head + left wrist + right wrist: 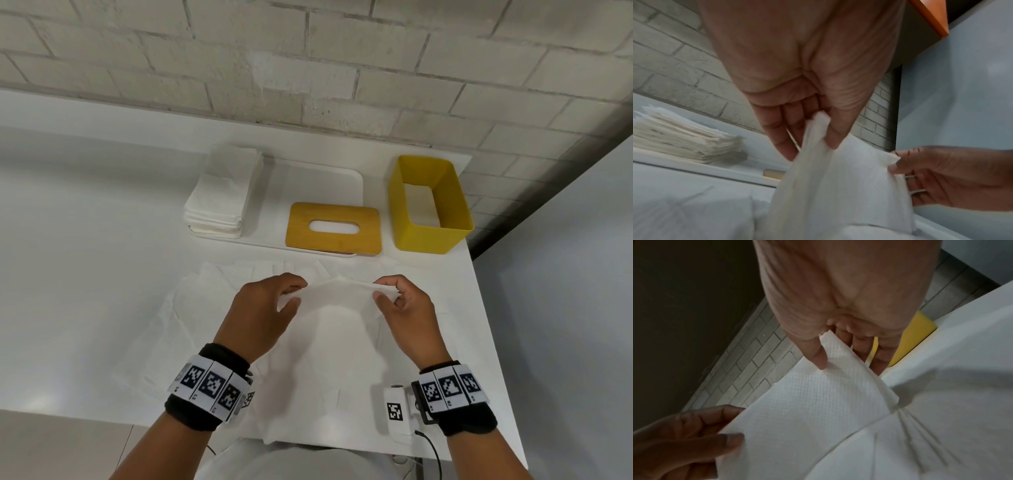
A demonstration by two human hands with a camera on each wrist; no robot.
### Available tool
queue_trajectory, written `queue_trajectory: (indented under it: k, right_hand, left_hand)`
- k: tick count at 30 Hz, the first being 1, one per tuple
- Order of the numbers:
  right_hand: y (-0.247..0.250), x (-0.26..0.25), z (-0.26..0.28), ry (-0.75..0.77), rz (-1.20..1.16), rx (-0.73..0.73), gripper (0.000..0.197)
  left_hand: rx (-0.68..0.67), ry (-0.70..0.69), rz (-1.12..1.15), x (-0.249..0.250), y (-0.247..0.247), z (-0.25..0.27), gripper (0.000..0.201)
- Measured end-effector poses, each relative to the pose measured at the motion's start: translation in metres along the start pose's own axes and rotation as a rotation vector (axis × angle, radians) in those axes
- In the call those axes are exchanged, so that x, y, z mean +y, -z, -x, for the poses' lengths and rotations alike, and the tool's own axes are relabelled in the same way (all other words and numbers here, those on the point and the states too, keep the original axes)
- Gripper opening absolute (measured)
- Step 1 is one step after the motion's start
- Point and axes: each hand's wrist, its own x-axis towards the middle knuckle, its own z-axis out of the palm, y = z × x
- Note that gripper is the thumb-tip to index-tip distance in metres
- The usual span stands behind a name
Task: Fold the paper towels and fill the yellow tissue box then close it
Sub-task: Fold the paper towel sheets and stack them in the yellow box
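Observation:
A white paper towel (337,301) hangs lifted above the table between both hands. My left hand (263,308) pinches its left end (818,128) between thumb and fingers. My right hand (397,305) pinches the right end (836,350) the same way. More unfolded towels (219,308) lie spread flat under the hands. The open yellow tissue box (430,205) stands at the back right, a white towel showing inside it. Its wooden lid (334,228) with an oval slot lies flat to the left of the box.
A stack of folded white towels (222,195) sits on a white tray (325,178) at the back, by the brick wall. The table's right edge (493,342) runs close past the box. A small white device (397,411) lies near my right wrist.

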Motion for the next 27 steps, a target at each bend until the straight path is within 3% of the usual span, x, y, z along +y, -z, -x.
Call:
queue_trajectory:
  k: [8, 18, 23, 27]
  right_hand:
    - [0.012, -0.006, 0.002, 0.046, -0.071, 0.001, 0.02]
    - [0.007, 0.002, 0.002, 0.005, 0.018, -0.068, 0.028]
    - [0.005, 0.004, 0.0, -0.071, 0.05, -0.119, 0.011]
    - [0.002, 0.012, -0.001, -0.101, 0.077, -0.135, 0.012]
  left_hand:
    - [0.157, -0.081, 0.018, 0.013, 0.01, -0.001, 0.026]
    - [-0.01, 0.007, -0.04, -0.002, -0.006, 0.0, 0.048]
    - [-0.059, -0.001, -0.13, 0.011, -0.002, -0.008, 0.054]
    - [-0.161, -0.035, -0.304, 0.035, 0.004, -0.024, 0.061]
